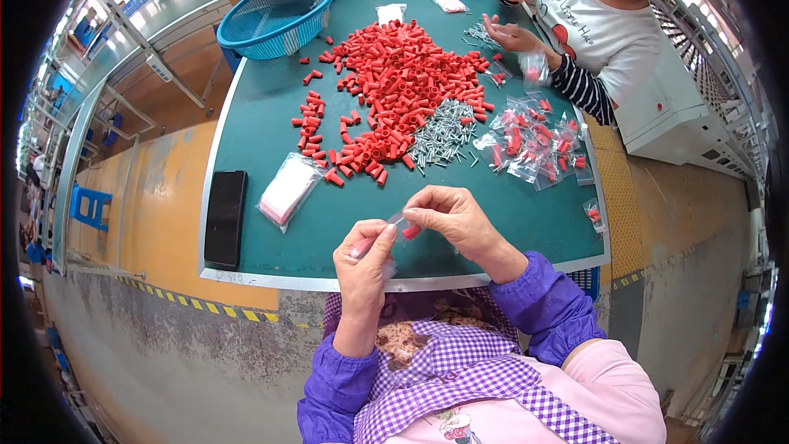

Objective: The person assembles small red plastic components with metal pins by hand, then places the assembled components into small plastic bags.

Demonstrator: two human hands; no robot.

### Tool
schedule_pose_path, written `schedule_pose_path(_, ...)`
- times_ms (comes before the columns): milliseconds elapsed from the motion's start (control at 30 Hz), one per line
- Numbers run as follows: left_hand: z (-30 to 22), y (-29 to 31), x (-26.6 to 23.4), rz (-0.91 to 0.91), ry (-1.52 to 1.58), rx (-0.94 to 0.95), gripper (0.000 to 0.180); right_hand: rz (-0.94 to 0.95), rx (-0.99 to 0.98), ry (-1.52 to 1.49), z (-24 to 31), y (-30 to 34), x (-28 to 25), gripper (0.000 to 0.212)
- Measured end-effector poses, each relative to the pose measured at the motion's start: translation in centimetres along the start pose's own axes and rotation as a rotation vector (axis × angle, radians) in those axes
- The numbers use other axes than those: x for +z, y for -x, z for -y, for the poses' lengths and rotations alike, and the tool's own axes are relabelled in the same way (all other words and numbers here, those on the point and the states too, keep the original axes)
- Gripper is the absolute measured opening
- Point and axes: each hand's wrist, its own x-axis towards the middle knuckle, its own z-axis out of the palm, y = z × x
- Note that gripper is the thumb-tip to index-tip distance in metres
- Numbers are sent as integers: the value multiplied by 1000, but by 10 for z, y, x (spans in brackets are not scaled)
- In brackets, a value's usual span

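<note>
1. The left hand [366,259] and the right hand [448,218] both pinch a small clear bag [393,228] just above the near edge of the green table [271,107].
2. A red piece [411,233] shows in the bag by the right fingers. The bag is see-through and hard to make out.
3. Behind the hands lie a big pile of red caps [403,90], a heap of screws [444,136] and filled little bags [530,144].
4. A black phone [224,218] and a stack of empty bags [288,189] lie to the left.
5. A blue basket [278,16] sits at the far corner.
6. Another person across the table is cut off at the top; their hands [509,33] hold something too small to tell.
</note>
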Motion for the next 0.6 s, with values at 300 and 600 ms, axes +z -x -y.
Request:
schedule_pose_path(300, 1, 7, 7, 47, 5, 19, 7, -62, -315, 530, 3, 12, 9, 8)
schedule_pose_path(600, 12, -2, 1, 126, 439, -222, 29, -512, -376, 659, 22, 27, -25, 10)
